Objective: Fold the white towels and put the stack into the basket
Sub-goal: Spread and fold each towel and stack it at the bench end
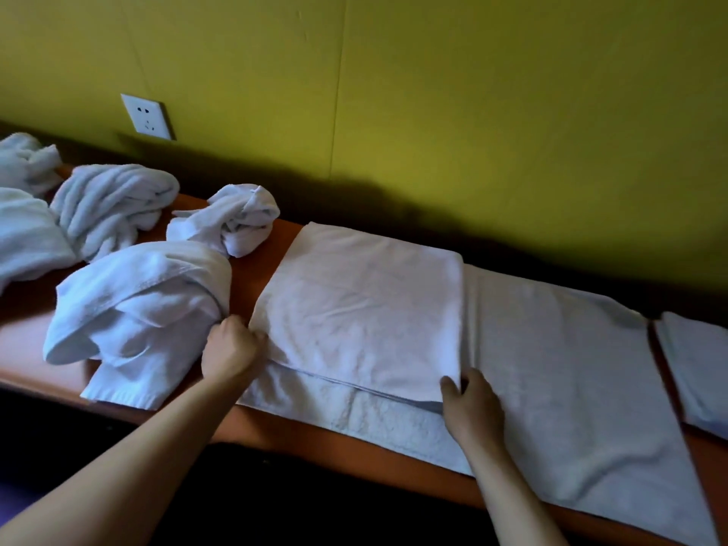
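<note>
Fingers of the left hand (pixel 232 348) curl tight, pinching the near-left corner of the white towel (pixel 551 368). The right hand (pixel 474 407) grips the folded flap's near-right corner, thumb on top. The towel lies flat on the orange table (pixel 23 340), long axis running left-right along the wall, left part doubled over.

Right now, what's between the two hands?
Head view: the near edge of the half-folded towel, layers stacked, runs from the left hand to the right hand.
</note>
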